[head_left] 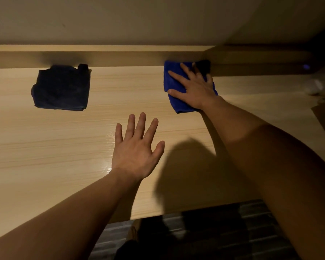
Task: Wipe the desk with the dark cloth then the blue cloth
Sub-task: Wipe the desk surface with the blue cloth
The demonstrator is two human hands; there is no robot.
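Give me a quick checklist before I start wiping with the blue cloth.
1. Right hand flat on the blue cloth: ok.
2. Left hand free, fingers spread over the desk: ok.
3. Dark cloth set aside at the back left, untouched: ok.
4. Wiping path between the cloths bare: ok.
5. Dark-cloth pass already done: cannot tell.
6. Desk's right end, dim and blurred: cannot tell.

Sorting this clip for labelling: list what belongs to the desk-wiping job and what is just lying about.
Belongs to the job:
- folded dark navy cloth, untouched
- bright blue microfibre cloth, under the flat right hand
- pale wood-grain desk
- left hand, spread, empty

Just lying about:
- blurred pale object at the far right, unidentifiable
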